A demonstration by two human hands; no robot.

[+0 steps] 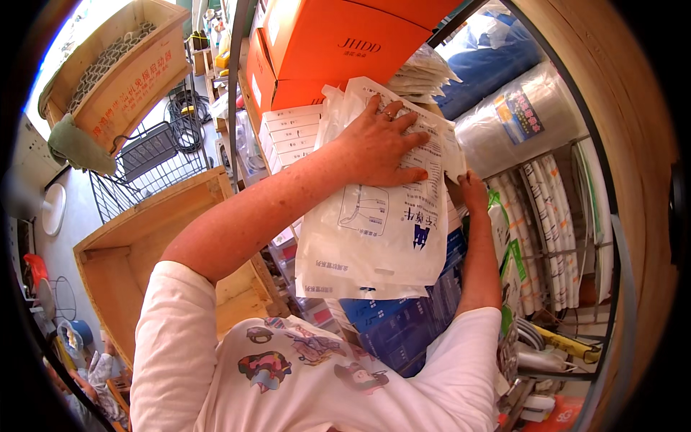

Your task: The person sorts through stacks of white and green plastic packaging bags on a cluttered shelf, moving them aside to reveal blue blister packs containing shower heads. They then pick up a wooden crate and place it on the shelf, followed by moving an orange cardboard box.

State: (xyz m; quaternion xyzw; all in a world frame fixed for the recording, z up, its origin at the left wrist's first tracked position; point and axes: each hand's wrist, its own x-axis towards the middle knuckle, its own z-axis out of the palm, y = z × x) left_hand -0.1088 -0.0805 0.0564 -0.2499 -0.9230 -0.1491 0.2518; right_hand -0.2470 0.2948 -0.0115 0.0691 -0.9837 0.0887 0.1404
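Note:
Flat white plastic packaging bags (pixel 378 237) with printed drawings and writing lie in a loose stack before me. My left hand (pixel 380 146) rests palm down on the upper part of the stack, fingers spread, a ring on one finger. At the right edge of the bags, my right hand (pixel 472 186) has its fingers closed on a bag's edge; part of that grip is hidden. Under and below the bags lie blue printed boxes (pixel 402 324). Small white boxes (pixel 291 135) are stacked left of the bags.
Orange boxes (pixel 345 48) stand beyond the bags, beside more stacked white packets (pixel 424 73). A clear plastic film roll (pixel 518 119) and wrapped rolls (pixel 550 227) fill the right side. An open wooden crate (pixel 156 237), a wire basket (pixel 146 162) and a wooden box of tubes (pixel 124 92) stand left.

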